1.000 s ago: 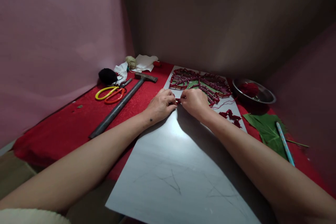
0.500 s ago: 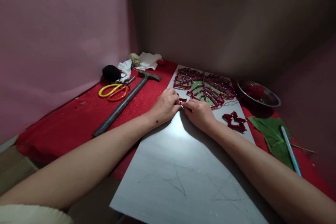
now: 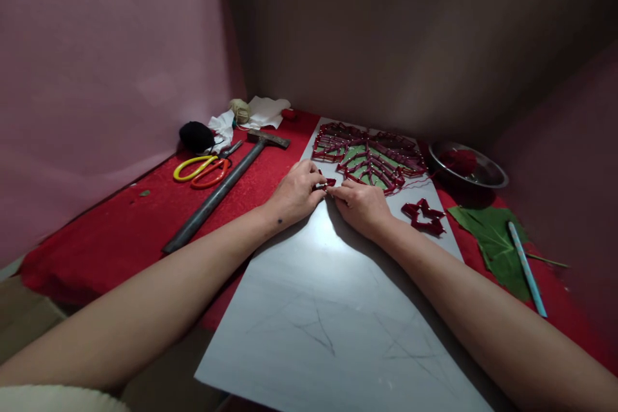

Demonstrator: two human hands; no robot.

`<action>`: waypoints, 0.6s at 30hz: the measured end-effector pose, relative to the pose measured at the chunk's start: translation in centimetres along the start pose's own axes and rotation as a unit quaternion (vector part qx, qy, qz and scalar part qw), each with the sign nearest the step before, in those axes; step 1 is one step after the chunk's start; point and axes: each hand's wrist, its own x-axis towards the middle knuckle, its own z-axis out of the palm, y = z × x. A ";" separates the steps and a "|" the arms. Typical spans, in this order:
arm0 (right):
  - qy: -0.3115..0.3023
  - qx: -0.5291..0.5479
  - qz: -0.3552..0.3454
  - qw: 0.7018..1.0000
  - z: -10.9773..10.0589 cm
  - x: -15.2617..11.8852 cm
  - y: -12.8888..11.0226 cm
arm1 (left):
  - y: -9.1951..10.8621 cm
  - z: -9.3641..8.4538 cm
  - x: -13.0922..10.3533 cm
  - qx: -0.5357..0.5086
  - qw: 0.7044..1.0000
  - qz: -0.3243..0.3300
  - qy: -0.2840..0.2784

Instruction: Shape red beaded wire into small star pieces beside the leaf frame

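My left hand (image 3: 298,192) is closed at the left side of a small dark red yarn shape (image 3: 330,183) wound on nails, thumb and fingertips bent against it. From the right, my right hand (image 3: 363,207) meets it, fingers curled together and the index fingertip at the yarn. The fingers cover much of this shape. It sits on a pale grey board (image 3: 284,296). A finished-looking red yarn star (image 3: 423,216) on nails lies right of my right hand. Beyond both hands is a large leaf-like figure (image 3: 371,153) of nails and red yarn over green.
Left on the red cloth (image 3: 120,238) lie a hammer (image 3: 217,190), yellow-and-orange scissors (image 3: 207,170) and a black yarn ball (image 3: 196,136). At right are a metal bowl (image 3: 497,175) with red yarn, a green leaf (image 3: 492,238) and a light blue pencil (image 3: 526,267). Walls close in behind.
The whole view has shifted slightly, so everything sits a little further left. My hands stay at the small yarn shape, with the fingertips slightly moved and more red yarn showing between them.
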 end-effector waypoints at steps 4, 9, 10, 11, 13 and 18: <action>0.021 0.064 0.039 0.997 -0.2 0.2 0.3 | 0.0 -0.2 0.1 -0.002 1.000 -0.002 -0.019; 0.050 0.175 0.158 0.971 -0.8 0.9 1.3 | 0.4 -0.5 0.2 0.005 0.999 -0.022 -0.036; 0.054 0.192 0.178 0.964 -0.9 1.1 1.5 | 0.4 -0.5 0.2 0.010 0.999 -0.023 -0.038; 0.054 0.205 0.194 0.958 -1.0 1.4 1.6 | 0.5 -0.5 0.2 0.015 0.999 -0.023 -0.039; 0.045 0.211 0.218 0.952 -1.2 1.8 1.7 | 0.5 -0.5 0.2 0.022 0.999 -0.023 -0.038; 0.010 0.129 0.254 0.959 -1.3 2.9 1.1 | 0.3 -0.3 0.0 0.027 0.999 0.020 -0.023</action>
